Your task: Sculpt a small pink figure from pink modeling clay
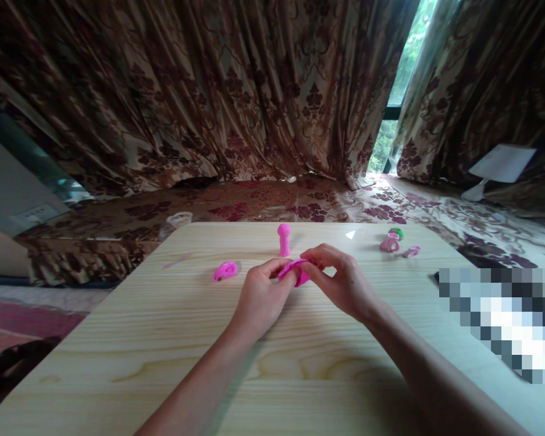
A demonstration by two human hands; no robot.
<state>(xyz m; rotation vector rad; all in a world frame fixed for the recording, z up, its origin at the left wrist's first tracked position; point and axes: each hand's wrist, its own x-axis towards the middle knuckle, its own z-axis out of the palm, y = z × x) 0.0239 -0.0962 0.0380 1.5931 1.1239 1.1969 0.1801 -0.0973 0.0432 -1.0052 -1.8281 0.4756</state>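
Observation:
Both hands meet above the middle of the table, gripping one soft, flattened piece of bright pink modelling clay (pixel 301 277). My left hand (pixel 264 295) pinches its left side, thumb on top. On the opposite side, the thumb and fingers of my right hand (pixel 340 280) hold its upper right edge. Just beyond the hands stands an upright pink clay figure (pixel 284 241) with a round ball on a column. Left of my left hand lies a crumpled pink lump (pixel 226 271), perhaps in wrapping.
At the table's (pixel 172 345) far right sit a pale pink piece (pixel 389 243), a green piece (pixel 396 233) and a small pink piece (pixel 411 251). A blurred-out object (pixel 508 321) covers the right edge. Behind are a white lamp (pixel 503 163) and patterned curtains (pixel 254 91).

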